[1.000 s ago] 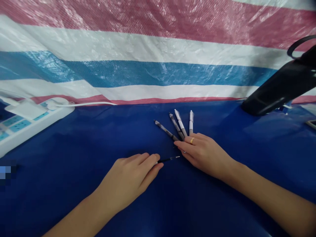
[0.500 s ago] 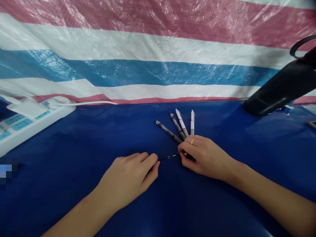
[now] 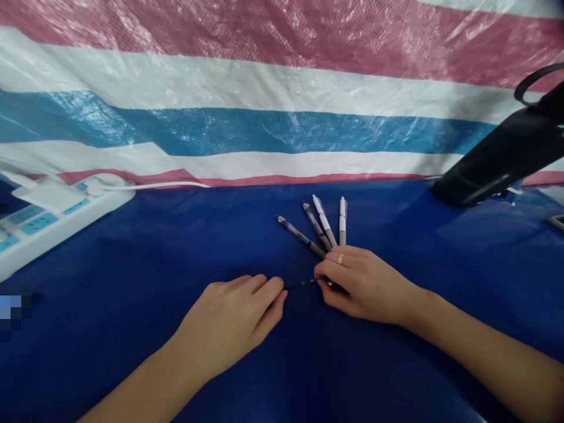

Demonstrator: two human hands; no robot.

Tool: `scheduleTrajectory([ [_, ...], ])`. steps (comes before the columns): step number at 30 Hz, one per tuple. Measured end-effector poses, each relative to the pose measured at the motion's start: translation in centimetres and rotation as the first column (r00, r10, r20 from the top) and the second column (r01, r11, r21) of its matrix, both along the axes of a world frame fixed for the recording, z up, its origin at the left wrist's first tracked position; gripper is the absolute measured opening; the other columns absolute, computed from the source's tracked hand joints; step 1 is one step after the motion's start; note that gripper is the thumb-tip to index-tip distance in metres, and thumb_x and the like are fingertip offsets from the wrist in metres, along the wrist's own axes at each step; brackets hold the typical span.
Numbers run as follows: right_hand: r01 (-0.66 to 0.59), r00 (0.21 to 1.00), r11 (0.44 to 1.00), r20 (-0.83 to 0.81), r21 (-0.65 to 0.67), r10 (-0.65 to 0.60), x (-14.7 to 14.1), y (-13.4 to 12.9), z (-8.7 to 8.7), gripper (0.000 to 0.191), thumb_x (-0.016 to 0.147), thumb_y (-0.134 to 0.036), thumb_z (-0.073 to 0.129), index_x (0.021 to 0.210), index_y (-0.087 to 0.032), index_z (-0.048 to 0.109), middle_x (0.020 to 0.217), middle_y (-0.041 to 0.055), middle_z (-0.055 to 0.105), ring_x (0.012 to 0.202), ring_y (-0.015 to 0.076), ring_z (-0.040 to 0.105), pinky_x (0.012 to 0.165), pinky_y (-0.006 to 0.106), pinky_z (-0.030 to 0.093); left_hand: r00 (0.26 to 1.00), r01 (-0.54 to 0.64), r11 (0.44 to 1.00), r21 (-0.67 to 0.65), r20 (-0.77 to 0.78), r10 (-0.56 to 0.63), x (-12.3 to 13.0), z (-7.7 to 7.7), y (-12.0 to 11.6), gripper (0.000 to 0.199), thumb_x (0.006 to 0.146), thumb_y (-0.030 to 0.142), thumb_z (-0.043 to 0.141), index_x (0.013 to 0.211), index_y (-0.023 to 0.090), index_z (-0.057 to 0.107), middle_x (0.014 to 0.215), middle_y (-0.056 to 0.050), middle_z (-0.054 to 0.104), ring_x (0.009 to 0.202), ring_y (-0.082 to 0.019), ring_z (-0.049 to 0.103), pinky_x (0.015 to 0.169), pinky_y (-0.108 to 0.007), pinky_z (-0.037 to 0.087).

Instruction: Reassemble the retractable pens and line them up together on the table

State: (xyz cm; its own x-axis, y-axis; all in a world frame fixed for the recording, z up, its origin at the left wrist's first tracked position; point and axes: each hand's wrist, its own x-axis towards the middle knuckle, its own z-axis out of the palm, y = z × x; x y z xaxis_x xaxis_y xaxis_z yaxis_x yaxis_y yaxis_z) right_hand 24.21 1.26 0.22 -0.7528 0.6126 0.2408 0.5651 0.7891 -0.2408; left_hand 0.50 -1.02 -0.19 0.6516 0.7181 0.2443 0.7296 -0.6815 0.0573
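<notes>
A thin dark rod, like a pen refill [image 3: 302,284], spans the gap between my two hands. My left hand [image 3: 247,314] pinches its left end between thumb and forefinger. The fingers of my right hand [image 3: 361,282], with a gold ring, are closed at its right end; a small part under them is mostly hidden. Just beyond my right hand, pens lie fanned out: a dark one [image 3: 299,236], a second dark one [image 3: 316,225], a white one [image 3: 323,216] and another white one [image 3: 342,217]. Their lower ends are near or behind my right fingers.
A white power strip [image 3: 66,220] with a plug and white cable lies at the left. A black bottle [image 3: 497,153] stands at the right rear. Behind the blue tabletop [image 3: 176,235] hangs a striped plastic sheet [image 3: 264,132]. Part of a dark object [image 3: 557,222] shows at the right edge.
My right hand has shifted slightly left and toward me, and its fingers now cover the refill's right tip. My left hand has moved slightly right. The fanned pens look unmoved.
</notes>
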Motion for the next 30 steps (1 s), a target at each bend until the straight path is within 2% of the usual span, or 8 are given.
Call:
scheduleTrajectory([
  [5, -0.069, 0.997, 0.996, -0.015, 0.051, 0.07, -0.1, -0.3, 0.3, 0.014, 0.089, -0.019, 0.041, 0.087, -0.014, 0.055, 0.072, 0.0028, 0.053, 0.068, 0.0134, 0.046, 0.07, 0.028, 0.04, 0.999, 0.043, 0.999, 0.014, -0.003, -0.043, 0.3, -0.1, -0.3, 0.02, 0.092, 0.03, 0.039, 0.088, 0.021, 0.056, 0.068, 0.003, 0.059, 0.057, -0.012, 0.058, 0.049, -0.024, 0.041],
  [13, -0.111, 0.994, 0.99, 0.005, 0.084, 0.111, 0.0, -0.3, 0.3, 0.016, 0.091, -0.019, 0.039, 0.091, -0.014, 0.054, 0.075, 0.0039, 0.053, 0.07, 0.0138, 0.047, 0.069, 0.028, 0.042, 0.999, 0.049, 0.997, 0.067, -0.006, -0.049, 0.3, -0.1, -0.6, 0.02, 0.093, 0.03, 0.039, 0.091, 0.02, 0.056, 0.07, 0.002, 0.06, 0.057, -0.012, 0.059, 0.05, -0.023, 0.042],
  [18, -0.065, 0.997, 0.998, -0.031, 0.019, 0.065, -0.2, -0.5, 0.6, 0.017, 0.091, -0.02, 0.039, 0.097, -0.014, 0.054, 0.08, 0.0052, 0.054, 0.073, 0.0142, 0.051, 0.07, 0.028, 0.045, 0.999, 0.039, 0.999, 0.035, -0.011, -0.039, 0.4, 0.1, -0.3, 0.022, 0.093, 0.029, 0.037, 0.088, 0.019, 0.057, 0.066, 0.002, 0.059, 0.055, -0.011, 0.058, 0.048, -0.022, 0.041],
  [21, -0.031, 0.988, 0.999, -0.152, 0.034, 0.036, -0.1, -0.8, 1.0, 0.024, 0.09, -0.029, 0.044, 0.107, -0.014, 0.051, 0.095, 0.0096, 0.055, 0.087, 0.0174, 0.055, 0.076, 0.031, 0.048, 1.0, 0.023, 0.999, 0.026, 0.009, -0.024, 0.4, 0.2, -0.2, 0.023, 0.092, 0.029, 0.036, 0.089, 0.019, 0.056, 0.067, 0.002, 0.06, 0.055, -0.011, 0.058, 0.048, -0.021, 0.042],
  [23, 0.031, 0.967, 0.998, -0.253, 0.063, -0.014, 0.0, -0.9, 1.2, 0.027, 0.09, -0.028, 0.044, 0.113, -0.014, 0.049, 0.104, 0.0116, 0.054, 0.098, 0.0196, 0.053, 0.083, 0.033, 0.048, 0.999, 0.013, 1.0, 0.02, 0.032, -0.013, 0.3, 0.3, -0.1, 0.022, 0.092, 0.029, 0.037, 0.09, 0.019, 0.056, 0.068, 0.002, 0.06, 0.056, -0.011, 0.058, 0.05, -0.022, 0.043],
  [26, 0.101, 0.939, 0.994, -0.334, 0.051, -0.078, 0.2, -0.9, 1.4, 0.021, 0.091, -0.018, 0.039, 0.109, -0.015, 0.049, 0.105, 0.0103, 0.056, 0.103, 0.0182, 0.052, 0.088, 0.032, 0.046, 0.999, 0.007, 1.0, -0.004, 0.047, -0.007, 0.2, 0.3, -0.1, 0.02, 0.092, 0.029, 0.038, 0.09, 0.019, 0.056, 0.07, 0.002, 0.06, 0.057, -0.012, 0.059, 0.053, -0.023, 0.045],
  [30, 0.05, 0.958, 0.999, -0.283, 0.012, -0.045, 0.1, -0.4, 1.3, 0.016, 0.092, -0.019, 0.038, 0.098, -0.015, 0.053, 0.11, 0.0108, 0.055, 0.102, 0.0182, 0.052, 0.088, 0.035, 0.046, 0.999, -0.008, 1.0, -0.018, 0.047, 0.008, 0.1, 0.1, -0.1, 0.018, 0.091, 0.029, 0.039, 0.091, 0.02, 0.055, 0.071, 0.002, 0.06, 0.058, -0.012, 0.059, 0.053, -0.023, 0.045],
])
